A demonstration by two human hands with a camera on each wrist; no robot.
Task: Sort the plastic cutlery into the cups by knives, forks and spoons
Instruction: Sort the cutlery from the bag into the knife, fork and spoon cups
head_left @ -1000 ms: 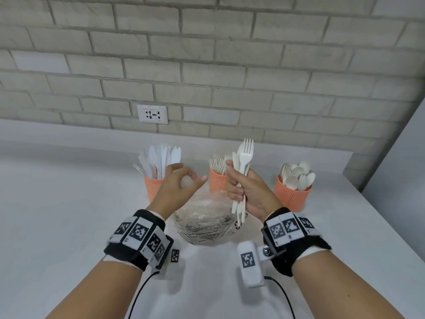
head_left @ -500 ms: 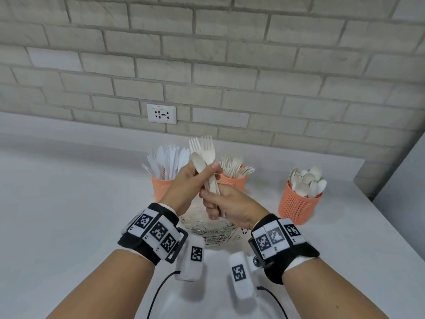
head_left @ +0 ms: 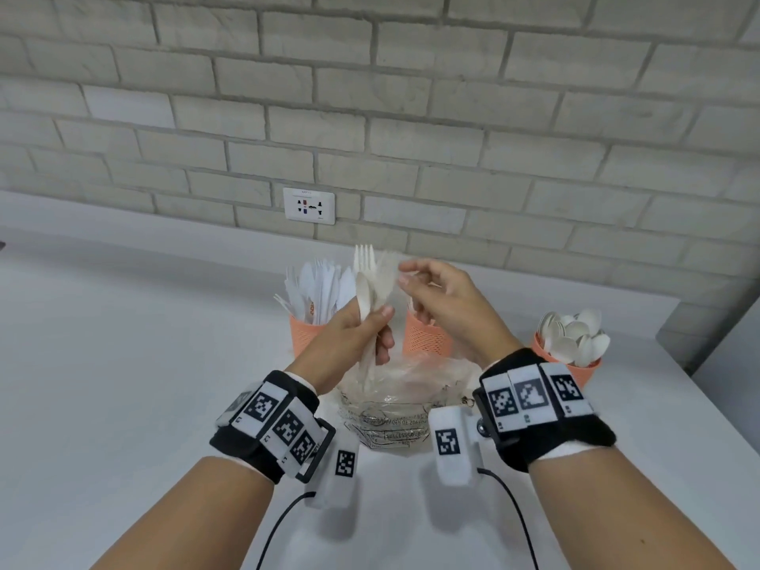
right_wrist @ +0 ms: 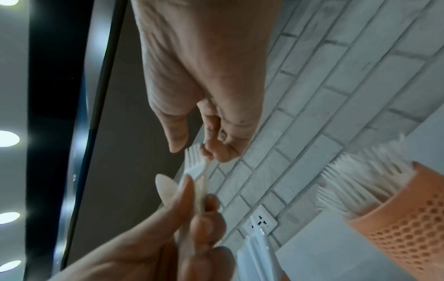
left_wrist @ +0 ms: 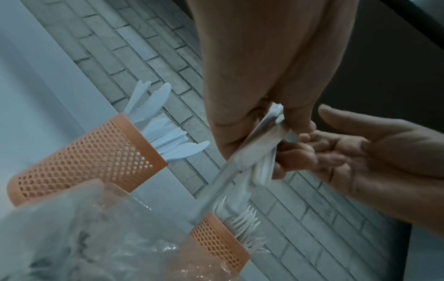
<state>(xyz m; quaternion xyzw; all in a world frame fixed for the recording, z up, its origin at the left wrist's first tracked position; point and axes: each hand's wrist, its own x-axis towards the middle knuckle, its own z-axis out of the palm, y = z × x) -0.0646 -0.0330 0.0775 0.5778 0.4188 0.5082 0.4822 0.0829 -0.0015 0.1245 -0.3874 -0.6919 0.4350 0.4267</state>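
Head view: an upright bunch of cutlery [head_left: 369,298] is gripped by the left hand [head_left: 349,343]; the right hand [head_left: 444,306], fingers loose, is poised beside its fork tips

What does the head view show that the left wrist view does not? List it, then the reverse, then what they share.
Head view only: the orange mesh cup of white spoons at the right, the white wall socket and the black wristbands with square markers.

Left wrist view only: the palm side of the right hand.

Both: the left hand gripping a bundle of white plastic cutlery, the orange mesh cup of knives, the orange mesh cup of forks, the crumpled clear plastic bag and the grey brick wall.
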